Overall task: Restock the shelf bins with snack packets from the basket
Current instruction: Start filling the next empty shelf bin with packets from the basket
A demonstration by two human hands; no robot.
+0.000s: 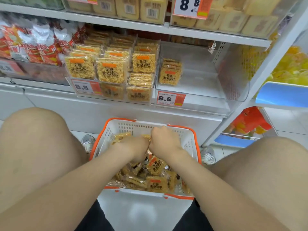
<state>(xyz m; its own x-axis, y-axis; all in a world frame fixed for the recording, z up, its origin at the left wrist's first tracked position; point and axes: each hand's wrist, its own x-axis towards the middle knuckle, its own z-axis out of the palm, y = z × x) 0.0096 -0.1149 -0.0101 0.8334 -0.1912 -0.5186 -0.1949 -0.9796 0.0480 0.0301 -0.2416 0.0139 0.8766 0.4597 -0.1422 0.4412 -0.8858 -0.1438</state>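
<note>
A white basket with an orange rim (106,135) stands on the floor between my knees, holding several yellow snack packets (155,165). Both hands are down inside it, side by side at its far end. My left hand (133,145) grips packets, their yellow edges showing past its fingers. My right hand (164,139) is curled over packets beside it; its fingers are hidden. On the shelf ahead, the left clear bin (115,95) is packed with the same packets (110,72). The right clear bin (205,87) holds only one short stack (170,74) at its left side.
Red and white snack bags (38,45) fill the bin at the far left. The shelf above carries boxed yellow cakes (130,7) and a large 8.8 price tag (191,7). A side rack with blue-edged bins (281,94) stands at right. My knees flank the basket.
</note>
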